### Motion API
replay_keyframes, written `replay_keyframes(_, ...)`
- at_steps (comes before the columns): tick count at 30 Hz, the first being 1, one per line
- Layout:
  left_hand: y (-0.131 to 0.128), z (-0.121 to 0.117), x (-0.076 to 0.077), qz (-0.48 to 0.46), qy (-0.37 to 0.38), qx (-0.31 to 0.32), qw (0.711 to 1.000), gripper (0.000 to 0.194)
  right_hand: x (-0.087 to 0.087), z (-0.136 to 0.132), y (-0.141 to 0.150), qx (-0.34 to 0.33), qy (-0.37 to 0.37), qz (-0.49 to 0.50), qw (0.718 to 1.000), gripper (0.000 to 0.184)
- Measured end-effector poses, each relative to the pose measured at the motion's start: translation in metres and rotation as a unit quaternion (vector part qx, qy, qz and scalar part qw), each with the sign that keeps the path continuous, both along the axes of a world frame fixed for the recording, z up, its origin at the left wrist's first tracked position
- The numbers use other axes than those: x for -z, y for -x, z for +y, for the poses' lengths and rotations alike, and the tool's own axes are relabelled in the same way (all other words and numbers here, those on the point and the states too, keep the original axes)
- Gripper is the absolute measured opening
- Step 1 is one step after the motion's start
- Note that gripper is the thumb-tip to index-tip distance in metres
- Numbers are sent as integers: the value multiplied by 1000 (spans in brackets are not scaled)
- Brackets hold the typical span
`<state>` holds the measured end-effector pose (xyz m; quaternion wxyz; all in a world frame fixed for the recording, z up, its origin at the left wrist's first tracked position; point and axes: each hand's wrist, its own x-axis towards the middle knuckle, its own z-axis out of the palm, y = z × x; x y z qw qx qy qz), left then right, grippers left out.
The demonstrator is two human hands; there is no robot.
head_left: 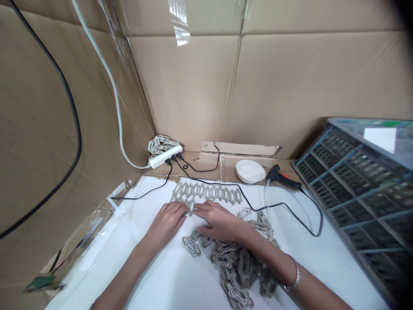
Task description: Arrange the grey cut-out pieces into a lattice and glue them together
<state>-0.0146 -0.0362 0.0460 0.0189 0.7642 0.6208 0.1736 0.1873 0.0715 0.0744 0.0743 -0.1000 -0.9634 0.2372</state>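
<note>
White bench: fingers touch the cutout row just ahead, grip unclear; a careless nudge could skew it.

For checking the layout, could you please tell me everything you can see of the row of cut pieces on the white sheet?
The row of cut pieces is a line of grey-brown openwork frames with scalloped outlines, apparently cut from board. They lie flat and close together on the white sheet, running across it. A black cord passes just behind the row. Near its left end, more pieces lie close to the fingers of the right hand.
</note>
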Motion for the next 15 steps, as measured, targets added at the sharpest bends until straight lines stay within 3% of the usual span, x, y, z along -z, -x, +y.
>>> replay_keyframes(5, 0, 0, -2, -11, -1, 1, 1000, 19, -2, 4, 0, 1, 5, -5, 1000, 38)
replay_keyframes(9, -4, -3, -10, -38, -4, 13, 999, 20, -5, 13, -5, 27, 4, -23, 999, 26)
replay_keyframes(15, -14, -10, -25, -105, 88, 93, 986, 24, -15, 22, -18, -14, 48, -104, 993, 26)
